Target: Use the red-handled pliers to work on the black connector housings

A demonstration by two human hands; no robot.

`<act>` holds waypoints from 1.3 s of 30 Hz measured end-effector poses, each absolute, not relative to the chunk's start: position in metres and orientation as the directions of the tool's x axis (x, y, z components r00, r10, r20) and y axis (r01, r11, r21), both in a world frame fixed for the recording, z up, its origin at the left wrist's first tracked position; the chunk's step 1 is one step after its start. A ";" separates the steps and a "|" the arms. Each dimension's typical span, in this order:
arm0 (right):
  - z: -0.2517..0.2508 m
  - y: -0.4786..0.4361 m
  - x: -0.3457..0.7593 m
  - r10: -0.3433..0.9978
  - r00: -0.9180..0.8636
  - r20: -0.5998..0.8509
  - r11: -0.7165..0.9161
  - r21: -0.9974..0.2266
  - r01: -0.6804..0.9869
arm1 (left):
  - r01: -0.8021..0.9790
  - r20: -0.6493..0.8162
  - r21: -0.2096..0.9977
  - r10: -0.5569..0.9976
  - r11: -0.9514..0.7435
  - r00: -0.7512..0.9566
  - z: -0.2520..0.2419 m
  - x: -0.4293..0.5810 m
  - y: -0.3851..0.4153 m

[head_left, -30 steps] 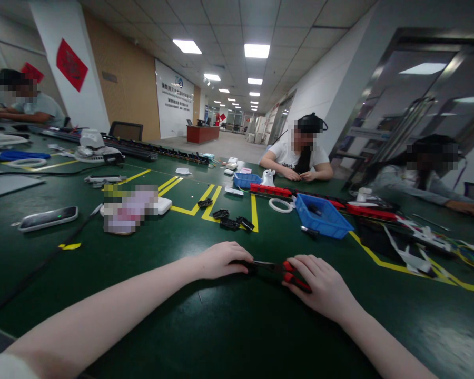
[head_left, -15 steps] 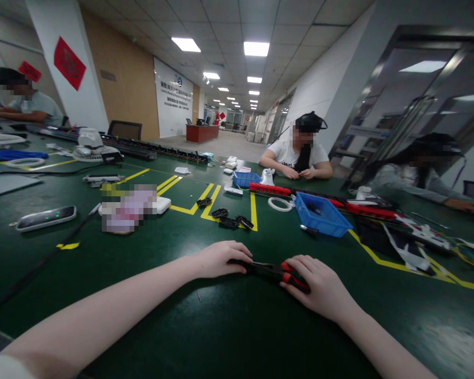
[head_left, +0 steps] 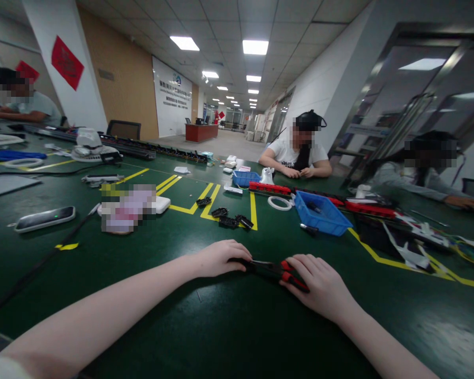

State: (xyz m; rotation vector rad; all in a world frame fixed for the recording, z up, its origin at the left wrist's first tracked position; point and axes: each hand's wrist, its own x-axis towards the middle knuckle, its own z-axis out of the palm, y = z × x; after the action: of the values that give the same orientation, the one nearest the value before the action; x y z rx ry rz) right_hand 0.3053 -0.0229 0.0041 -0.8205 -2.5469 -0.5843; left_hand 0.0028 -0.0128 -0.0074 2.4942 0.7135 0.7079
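Observation:
My right hand (head_left: 319,279) is closed around the red and black handles of a pair of pliers (head_left: 274,267). The pliers' jaws point left and reach the fingertips of my left hand (head_left: 225,259). That hand is closed on a small black part (head_left: 240,260), mostly hidden by the fingers. Jaw tips and part meet, but I cannot tell how firmly the jaws grip it. Beyond my hands lie several black plastic pieces (head_left: 229,222) on the green table (head_left: 229,326). A thin metal pin (head_left: 199,296) rests below my left wrist.
A blue bin (head_left: 324,223) stands at the right, beside a white ring (head_left: 280,203) and a long red strip (head_left: 272,188). To the left are a white device (head_left: 45,218), a black cable (head_left: 35,266) and a white case (head_left: 161,205). A person (head_left: 300,152) sits across the table.
My hands and the pliers hold nearly the same pose. The view has shifted very slightly.

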 end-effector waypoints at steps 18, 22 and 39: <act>0.008 -0.023 0.304 0.542 -0.715 0.441 0.755 0.119 0.645 | 0.340 0.362 0.583 0.610 -0.738 0.705 -0.008 0.001 -0.014; 0.009 -0.025 0.303 0.560 -0.709 0.429 0.747 0.108 0.656 | 0.342 0.355 0.592 0.617 -0.730 0.702 -0.007 0.001 -0.015; 0.007 -0.032 0.295 0.636 -0.661 0.398 0.727 -0.022 0.687 | 0.316 0.341 0.644 0.632 -0.697 0.696 -0.005 0.001 -0.017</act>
State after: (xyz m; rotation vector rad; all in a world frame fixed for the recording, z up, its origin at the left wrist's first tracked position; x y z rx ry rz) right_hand 0.2953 -0.0319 0.0068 -1.0213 -2.5507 -0.1830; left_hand 0.0008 -0.0173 -0.0046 2.3508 0.7240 0.7534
